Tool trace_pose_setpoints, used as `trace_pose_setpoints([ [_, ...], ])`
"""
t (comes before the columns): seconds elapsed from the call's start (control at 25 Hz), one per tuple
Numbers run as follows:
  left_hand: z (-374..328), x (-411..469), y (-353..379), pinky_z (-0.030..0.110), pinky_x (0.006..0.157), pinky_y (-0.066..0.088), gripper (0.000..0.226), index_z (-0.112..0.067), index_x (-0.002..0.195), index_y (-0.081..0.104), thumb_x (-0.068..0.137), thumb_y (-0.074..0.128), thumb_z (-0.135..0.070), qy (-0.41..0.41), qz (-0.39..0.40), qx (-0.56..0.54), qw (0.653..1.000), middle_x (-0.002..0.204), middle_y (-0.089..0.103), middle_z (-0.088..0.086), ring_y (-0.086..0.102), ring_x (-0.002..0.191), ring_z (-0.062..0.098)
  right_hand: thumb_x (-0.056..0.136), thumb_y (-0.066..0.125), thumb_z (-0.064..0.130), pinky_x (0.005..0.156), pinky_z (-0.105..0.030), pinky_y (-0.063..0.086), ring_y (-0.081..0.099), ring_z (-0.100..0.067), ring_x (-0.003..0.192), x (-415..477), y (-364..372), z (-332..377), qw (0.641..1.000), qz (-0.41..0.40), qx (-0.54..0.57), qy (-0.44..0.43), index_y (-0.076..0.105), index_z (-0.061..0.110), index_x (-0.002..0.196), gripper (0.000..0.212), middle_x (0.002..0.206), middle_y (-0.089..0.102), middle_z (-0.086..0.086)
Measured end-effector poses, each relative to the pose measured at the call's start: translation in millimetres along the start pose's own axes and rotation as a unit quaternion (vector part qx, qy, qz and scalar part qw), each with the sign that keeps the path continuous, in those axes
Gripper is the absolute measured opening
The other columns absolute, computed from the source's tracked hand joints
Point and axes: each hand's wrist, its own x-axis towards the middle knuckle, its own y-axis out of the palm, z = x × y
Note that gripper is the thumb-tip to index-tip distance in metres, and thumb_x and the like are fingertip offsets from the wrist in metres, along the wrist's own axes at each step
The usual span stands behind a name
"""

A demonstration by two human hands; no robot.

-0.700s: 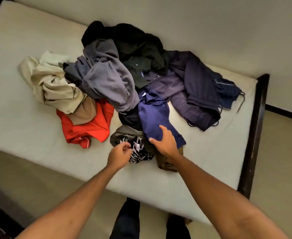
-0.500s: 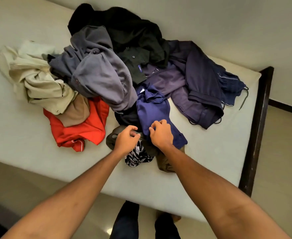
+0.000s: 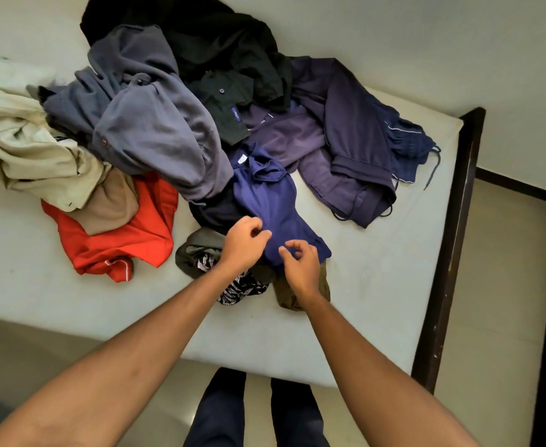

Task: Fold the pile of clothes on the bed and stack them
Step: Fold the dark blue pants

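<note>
Hovering over blue shirt (image 3: 265, 191), left hand (image 3: 244, 245) and right hand (image 3: 300, 266) curl.

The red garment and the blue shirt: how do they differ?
The blue shirt sits mid-pile under the left hand and right hand; the red garment lies at the pile's left edge, apart from them. The red garment has white piping at one hem; the blue shirt shows a white label. The red garment is overlapped by tan cloth; the blue shirt lies over darker clothes. Both lie unfolded.
</note>
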Motion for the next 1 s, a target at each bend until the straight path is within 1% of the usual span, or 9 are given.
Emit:
trace_pose_setpoints([
  [0.12, -49, -47, 4, 0.032, 0.063, 0.034, 0.025, -0.018, 0.059, 0.04, 0.074, 0.061, -0.016, 0.162, 0.085, 0.007, 0.983, 0.076, 0.043, 0.003, 0.041, 0.068, 0.015, 0.096, 0.065, 0.024, 0.09, -0.031, 0.052, 0.063, -0.018, 0.104, 16, -17, 1, 0.989, -0.018, 0.14, 0.051, 0.065, 0.018, 0.113, 0.018, 0.115, 0.066, -0.002],
  [0.28, -63, -120, 30, 0.031, 0.064, 0.033, 0.019, -0.013, 0.056, 0.052, 0.07, 0.061, -0.023, 0.232, 0.205, 0.046, 0.95, 0.077, 0.049, 0.0, 0.045, 0.07, 0.018, 0.083, 0.072, 0.063, 0.102, -0.055, 0.052, 0.063, -0.028, 0.109, 51, -51, -27, 0.93, 0.125, 0.304, 0.167, 0.061, 0.006, 0.128, 0.073, 0.124, 0.068, -0.015],
  [0.44, -35, -178, 72, 0.034, 0.062, 0.041, 0.028, -0.007, 0.061, 0.055, 0.08, 0.062, -0.026, 0.001, 0.304, -0.029, 0.952, 0.068, 0.058, 0.008, 0.049, 0.06, 0.011, 0.093, 0.07, 0.018, 0.075, -0.032, 0.051, 0.064, -0.019, 0.083, 1, -80, -45, 0.986, 0.168, -0.004, 0.011, 0.068, 0.013, 0.091, 0.006, 0.092, 0.072, -0.006],
  [0.56, -12, -189, 90, 0.037, 0.072, 0.044, 0.025, -0.014, 0.073, 0.064, 0.095, 0.065, -0.026, -0.179, 0.13, -0.14, 0.965, 0.079, 0.067, 0.008, 0.059, 0.077, 0.017, 0.095, 0.068, 0.021, 0.069, -0.03, 0.046, 0.057, -0.009, 0.07, -41, -89, -68, 0.99, 0.122, -0.034, -0.058, 0.06, 0.022, 0.077, 0.02, 0.076, 0.065, 0.008],
  [0.64, -13, -180, 87, 0.036, 0.078, 0.043, 0.015, -0.017, 0.09, 0.063, 0.099, 0.06, -0.028, -0.258, -0.016, -0.218, 0.941, 0.095, 0.065, 0.005, 0.059, 0.092, 0.021, 0.098, 0.067, 0.023, 0.059, -0.023, 0.038, 0.046, -0.002, 0.057, -70, -100, -80, 0.993, 0.107, 0.005, -0.049, 0.049, 0.029, 0.065, 0.038, 0.059, 0.053, 0.017],
  [0.72, -23, -166, 81, 0.035, 0.084, 0.043, 0.016, -0.021, 0.108, 0.059, 0.101, 0.055, -0.035, -0.28, -0.012, -0.274, 0.92, 0.108, 0.063, -0.001, 0.058, 0.099, 0.017, 0.099, 0.065, 0.026, 0.06, -0.027, 0.04, 0.048, -0.003, 0.06, -98, -115, -91, 0.99, 0.122, 0.026, -0.065, 0.054, 0.031, 0.065, 0.036, 0.062, 0.053, 0.018],
  [0.84, -45, -151, 82, 0.037, 0.088, 0.048, 0.014, -0.028, 0.11, 0.06, 0.1, 0.055, -0.037, -0.265, 0.142, -0.271, 0.915, 0.109, 0.067, -0.005, 0.062, 0.098, 0.015, 0.094, 0.064, 0.032, 0.078, -0.035, 0.051, 0.064, -0.016, 0.09, -121, -137, -103, 0.978, 0.137, 0.019, -0.153, 0.075, 0.022, 0.091, 0.016, 0.091, 0.069, 0.01],
  [0.92, -54, -147, 93, 0.033, 0.084, 0.049, 0.009, -0.025, 0.105, 0.065, 0.1, 0.057, -0.026, -0.204, 0.191, -0.199, 0.939, 0.103, 0.07, -0.002, 0.064, 0.095, 0.015, 0.09, 0.063, 0.036, 0.078, -0.038, 0.049, 0.061, -0.022, 0.088, -126, -147, -105, 0.975, 0.132, 0.018, -0.177, 0.076, 0.018, 0.088, 0.022, 0.087, 0.069, 0.005],
  [1.0, -67, -144, 104, 0.032, 0.077, 0.045, 0.015, -0.02, 0.089, 0.066, 0.101, 0.057, -0.023, -0.141, 0.151, -0.105, 0.973, 0.089, 0.068, 0.001, 0.06, 0.086, 0.015, 0.088, 0.067, 0.033, 0.07, -0.035, 0.045, 0.056, -0.016, 0.075, -129, -162, -101, 0.98, 0.107, 0.041, -0.164, 0.07, 0.025, 0.072, 0.018, 0.071, 0.063, 0.01],
])
